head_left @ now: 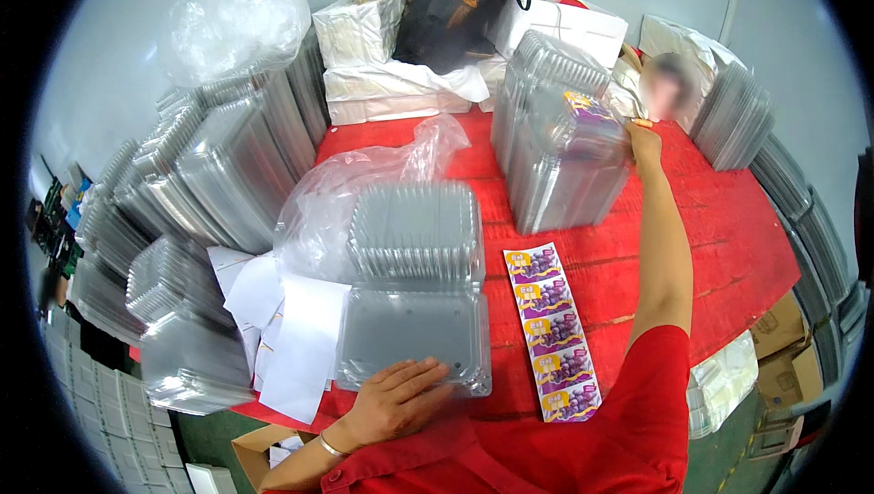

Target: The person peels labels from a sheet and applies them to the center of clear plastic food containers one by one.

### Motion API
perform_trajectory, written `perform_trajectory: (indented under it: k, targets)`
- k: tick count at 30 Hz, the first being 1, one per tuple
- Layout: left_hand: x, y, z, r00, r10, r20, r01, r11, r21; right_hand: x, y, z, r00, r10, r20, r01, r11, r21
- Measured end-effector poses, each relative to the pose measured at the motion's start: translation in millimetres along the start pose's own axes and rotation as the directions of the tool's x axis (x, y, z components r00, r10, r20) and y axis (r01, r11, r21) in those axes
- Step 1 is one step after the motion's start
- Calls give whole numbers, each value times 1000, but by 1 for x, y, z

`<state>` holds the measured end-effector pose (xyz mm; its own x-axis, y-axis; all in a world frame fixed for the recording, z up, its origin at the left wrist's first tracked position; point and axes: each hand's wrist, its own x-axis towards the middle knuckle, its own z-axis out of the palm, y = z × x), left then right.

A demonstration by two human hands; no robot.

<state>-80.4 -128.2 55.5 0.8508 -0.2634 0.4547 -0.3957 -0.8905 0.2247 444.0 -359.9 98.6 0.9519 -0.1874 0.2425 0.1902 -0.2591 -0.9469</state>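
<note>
My left hand [401,398] lies flat, fingers extended, on the near edge of a closed clear plastic container [414,335] at the table's front. Behind that container stands a stack of nested clear containers [416,230]. My right arm reaches far forward. My right hand [645,143] is closed at the right edge of a labelled clear container [574,134] on the tall stack; its fingertips are partly hidden. A purple and yellow grape label [590,107] shows on that container. Between my arms lies a strip of grape labels [553,335], with several labels still on it.
Tall stacks of clear containers [237,166] crowd the left side. White backing papers [305,339] and a crumpled plastic bag [364,175] lie beside the front container. A black bag [455,7] and white wrapped packs [391,93] stand at the back. More containers [733,116] stand far right.
</note>
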Motion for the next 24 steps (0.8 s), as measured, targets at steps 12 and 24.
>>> perform_trajectory:
  k: [12, 24]
  targets:
    - [-4, 0, -2, 1000, 12, -14, -12, 999, -51, -42, -33, 13, 982, -180, -55, 62, 582, -811]
    - [-4, 2, 2, 997, 21, -72, -28, 995, -94, -249, 19, -34, 782, 218, 583, 402, 539, -740]
